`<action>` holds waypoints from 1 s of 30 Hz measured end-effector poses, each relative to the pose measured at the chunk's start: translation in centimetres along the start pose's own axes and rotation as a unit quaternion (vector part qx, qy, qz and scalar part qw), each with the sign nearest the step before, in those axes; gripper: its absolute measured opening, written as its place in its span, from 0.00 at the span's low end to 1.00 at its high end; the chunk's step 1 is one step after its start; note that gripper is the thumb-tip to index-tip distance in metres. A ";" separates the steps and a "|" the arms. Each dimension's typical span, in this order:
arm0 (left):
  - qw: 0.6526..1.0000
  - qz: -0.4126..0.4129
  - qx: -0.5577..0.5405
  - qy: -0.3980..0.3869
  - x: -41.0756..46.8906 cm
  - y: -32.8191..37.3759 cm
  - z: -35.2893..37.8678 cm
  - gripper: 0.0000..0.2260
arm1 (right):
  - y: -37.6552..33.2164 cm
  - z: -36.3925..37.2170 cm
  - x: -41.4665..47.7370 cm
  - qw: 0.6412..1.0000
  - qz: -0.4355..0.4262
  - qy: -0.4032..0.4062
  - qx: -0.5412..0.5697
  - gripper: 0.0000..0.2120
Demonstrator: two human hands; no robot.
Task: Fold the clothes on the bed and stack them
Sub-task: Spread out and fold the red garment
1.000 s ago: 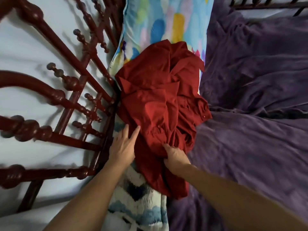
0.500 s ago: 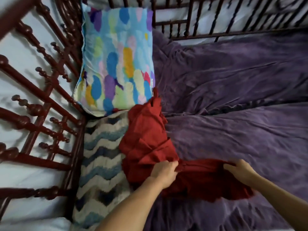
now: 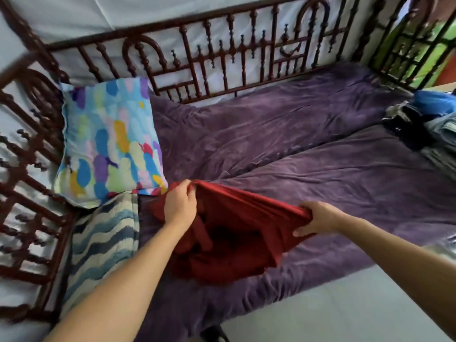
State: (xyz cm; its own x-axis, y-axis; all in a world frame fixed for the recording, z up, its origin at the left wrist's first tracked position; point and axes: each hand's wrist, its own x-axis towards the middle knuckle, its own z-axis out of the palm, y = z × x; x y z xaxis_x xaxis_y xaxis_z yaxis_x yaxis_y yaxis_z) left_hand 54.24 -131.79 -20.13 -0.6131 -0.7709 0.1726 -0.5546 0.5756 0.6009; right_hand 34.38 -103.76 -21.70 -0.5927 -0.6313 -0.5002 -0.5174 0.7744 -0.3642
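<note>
A crumpled red shirt [image 3: 234,243] hangs lifted just above the near left part of the purple bed [image 3: 320,174]. My left hand [image 3: 180,203] grips its upper edge near the pillows. My right hand [image 3: 318,218] grips the same edge further right, so the cloth is stretched between both hands and the rest sags down onto the sheet. A heap of other clothes [image 3: 424,124], blue, black and grey, lies at the far right end of the bed.
A colourful pillow [image 3: 108,141] leans against the dark red metal bed frame [image 3: 222,58] at the left, with a blue-and-white wavy pillow [image 3: 103,240] in front of it. Pale floor [image 3: 345,312] lies below the bed's near edge.
The red shirt has been pulled off the pillows toward the bed's near edge and lifted. Both hands went from resting on it to gripping one edge, spread apart. The view has swung right.
</note>
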 end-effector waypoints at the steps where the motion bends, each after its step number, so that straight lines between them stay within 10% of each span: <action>1: 1.000 0.020 0.005 -0.001 0.4 1.5 -0.5 0.08 | 0.8 -0.4 -0.4 0.998 0.013 0.021 -0.060 0.25; 4: 0.997 0.078 0.008 0.003 1.1 5.6 -1.7 0.06 | 2.6 -1.8 -1.6 0.990 0.061 0.123 -0.034 0.13; 7: 0.993 0.114 -0.007 0.011 2.3 8.2 -3.0 0.05 | 3.8 -3.9 -2.4 0.950 0.073 0.212 0.216 0.13; 11: 0.990 0.134 -0.039 -0.015 4.1 10.2 -4.7 0.06 | 2.7 -6.5 -2.5 0.759 0.079 0.209 0.611 0.08; 15: 0.983 0.119 -0.097 -0.098 5.6 11.9 -6.2 0.15 | -0.1 -8.6 -1.6 0.643 0.084 0.239 0.723 0.12; 18: 0.979 0.125 -0.116 -0.108 7.4 12.7 -7.8 0.18 | -1.2 -9.7 -0.6 0.692 0.075 0.282 0.660 0.06; 22: 0.983 0.153 -0.051 -0.084 10.8 13.3 -9.8 0.19 | -1.8 -9.1 -0.3 0.941 -0.022 0.265 0.207 0.39; 25: 0.979 0.189 -0.011 -0.081 12.8 13.5 -10.3 0.17 | -3.5 -8.2 0.0 0.968 -0.055 0.229 0.089 0.47; 30: 0.982 0.185 -0.029 0.025 17.2 13.2 -11.9 0.16 | -3.6 -11.1 -1.2 0.938 -0.039 0.130 0.320 0.33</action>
State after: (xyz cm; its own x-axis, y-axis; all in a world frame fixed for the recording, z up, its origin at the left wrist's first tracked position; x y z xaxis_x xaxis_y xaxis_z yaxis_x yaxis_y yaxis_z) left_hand 43.06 -140.69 0.09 -0.7371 -0.5250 0.4255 -0.2648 0.8037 0.5329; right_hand 30.12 -106.28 -11.03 -0.7420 -0.6114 -0.2750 -0.1372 0.5401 -0.8303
